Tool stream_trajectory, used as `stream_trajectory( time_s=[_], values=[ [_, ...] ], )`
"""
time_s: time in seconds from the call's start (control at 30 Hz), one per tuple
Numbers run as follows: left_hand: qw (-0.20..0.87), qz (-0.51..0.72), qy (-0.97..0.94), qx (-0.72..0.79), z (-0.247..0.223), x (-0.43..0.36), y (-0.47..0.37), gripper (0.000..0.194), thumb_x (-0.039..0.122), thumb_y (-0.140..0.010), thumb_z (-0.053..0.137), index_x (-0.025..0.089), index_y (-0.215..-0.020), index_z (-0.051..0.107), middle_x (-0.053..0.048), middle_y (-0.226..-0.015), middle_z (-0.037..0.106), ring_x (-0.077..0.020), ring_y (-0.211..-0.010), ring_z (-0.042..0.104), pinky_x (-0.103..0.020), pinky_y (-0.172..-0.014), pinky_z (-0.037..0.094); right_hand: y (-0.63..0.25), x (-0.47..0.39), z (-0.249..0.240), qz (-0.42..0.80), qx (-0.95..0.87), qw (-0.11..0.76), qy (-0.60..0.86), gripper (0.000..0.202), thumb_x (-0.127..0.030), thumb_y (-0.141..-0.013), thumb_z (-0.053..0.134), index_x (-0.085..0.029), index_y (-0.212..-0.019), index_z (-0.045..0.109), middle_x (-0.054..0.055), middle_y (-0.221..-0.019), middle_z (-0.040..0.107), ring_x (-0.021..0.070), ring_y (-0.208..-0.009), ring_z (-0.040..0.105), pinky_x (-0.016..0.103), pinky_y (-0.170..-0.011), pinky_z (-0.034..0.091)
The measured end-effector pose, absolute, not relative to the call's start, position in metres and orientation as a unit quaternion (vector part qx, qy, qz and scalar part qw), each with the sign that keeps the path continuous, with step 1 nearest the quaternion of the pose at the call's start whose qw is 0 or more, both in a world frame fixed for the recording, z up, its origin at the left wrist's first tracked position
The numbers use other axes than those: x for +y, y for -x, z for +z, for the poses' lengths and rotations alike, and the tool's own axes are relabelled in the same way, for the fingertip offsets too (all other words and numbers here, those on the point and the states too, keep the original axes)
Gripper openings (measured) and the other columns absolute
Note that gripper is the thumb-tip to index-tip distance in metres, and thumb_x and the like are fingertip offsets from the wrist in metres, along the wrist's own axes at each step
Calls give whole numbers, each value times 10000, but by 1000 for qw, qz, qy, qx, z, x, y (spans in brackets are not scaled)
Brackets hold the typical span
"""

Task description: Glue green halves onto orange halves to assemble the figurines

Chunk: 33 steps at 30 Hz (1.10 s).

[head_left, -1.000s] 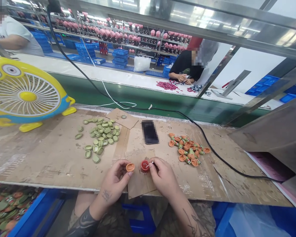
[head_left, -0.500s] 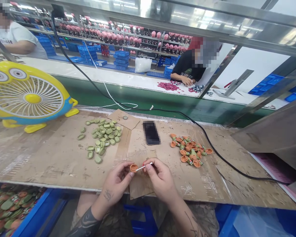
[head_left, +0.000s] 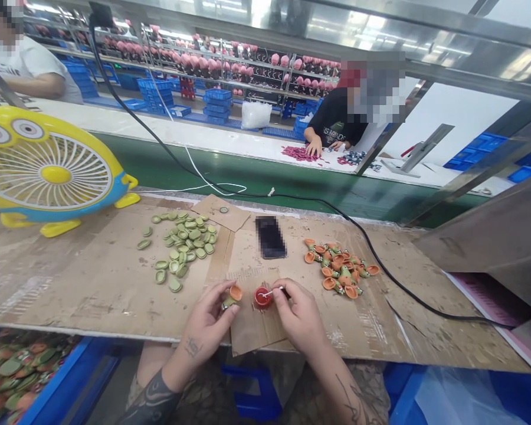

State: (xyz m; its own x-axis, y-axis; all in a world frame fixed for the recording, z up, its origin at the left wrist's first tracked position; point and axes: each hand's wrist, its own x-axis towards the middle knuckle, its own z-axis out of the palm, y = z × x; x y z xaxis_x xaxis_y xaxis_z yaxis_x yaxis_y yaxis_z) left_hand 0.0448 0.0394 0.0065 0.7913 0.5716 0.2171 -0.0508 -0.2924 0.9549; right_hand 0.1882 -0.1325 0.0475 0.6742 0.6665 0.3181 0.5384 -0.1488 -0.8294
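- Presently the small orange-and-green figure (head_left: 236, 293) is pinched between thumb and fingers of the left hand (head_left: 209, 316), its hollow orange end uppermost and its green part lower, near the thumb tip
- The figure's long axis slants, orange end away from the wearer; the hollow seems to face up and toward the camera
- Just to its right, apart from it, the small red pot (head_left: 262, 305) stands open between the two hands, on a loose cardboard piece (head_left: 252, 339)
- The right hand (head_left: 298, 313) pinches a thin white stick (head_left: 272, 291), which reaches leftward over the pot's mouth; whether its tip touches the red inside, I cannot tell
- So the pot lies left of the right hand and right of the figure, the right fingertips being close by its rim
- Farther out on the bench (head_left: 101, 271): green oval pieces (head_left: 194, 234) to the left, a dark phone (head_left: 272, 237) beyond the pot, a pile of similar figures (head_left: 343, 273) to the right
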Motion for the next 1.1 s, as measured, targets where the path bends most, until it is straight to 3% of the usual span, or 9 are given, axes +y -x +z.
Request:
stream_trajectory(
  time_s=[0.13,0.27,0.5,1.1],
  values=[
    [575,252,-759,173,5,37,-45,382,264,-917,674,243,-1298,646,-118,-1286,589,-284,-1246,587,-343,-872,589,-193,-130,37,79,-424,492,757,155,-196,-989,532,-210,-929,674,46,-932,723,218,-897,658,321,-816,473],
    [602,253,-736,179,6,32,-44,299,256,-903,679,204,-1188,603,-110,-1148,662,-258,-1108,657,-341,-852,588,-189,-131,38,68,-415,499,757,178,-224,-1008,509,-207,-931,669,54,-922,716,219,-888,652,327,-815,475],
    [567,258,-770,137,14,33,-43,188,182,-902,633,204,-1088,644,-93,-1101,681,-238,-1083,660,-356,-946,553,-170,-129,50,174,-328,653,660,215,-375,-1037,550,-205,-971,665,17,-829,686,167,-780,649,259,-725,503],
    [552,256,-785,121,14,37,-42,212,178,-904,639,235,-1103,685,-74,-1102,691,-226,-1075,661,-322,-938,541,-167,-118,40,159,-374,580,706,215,-341,-1052,506,-208,-968,653,13,-810,666,167,-746,623,269,-694,471]
  ],
)
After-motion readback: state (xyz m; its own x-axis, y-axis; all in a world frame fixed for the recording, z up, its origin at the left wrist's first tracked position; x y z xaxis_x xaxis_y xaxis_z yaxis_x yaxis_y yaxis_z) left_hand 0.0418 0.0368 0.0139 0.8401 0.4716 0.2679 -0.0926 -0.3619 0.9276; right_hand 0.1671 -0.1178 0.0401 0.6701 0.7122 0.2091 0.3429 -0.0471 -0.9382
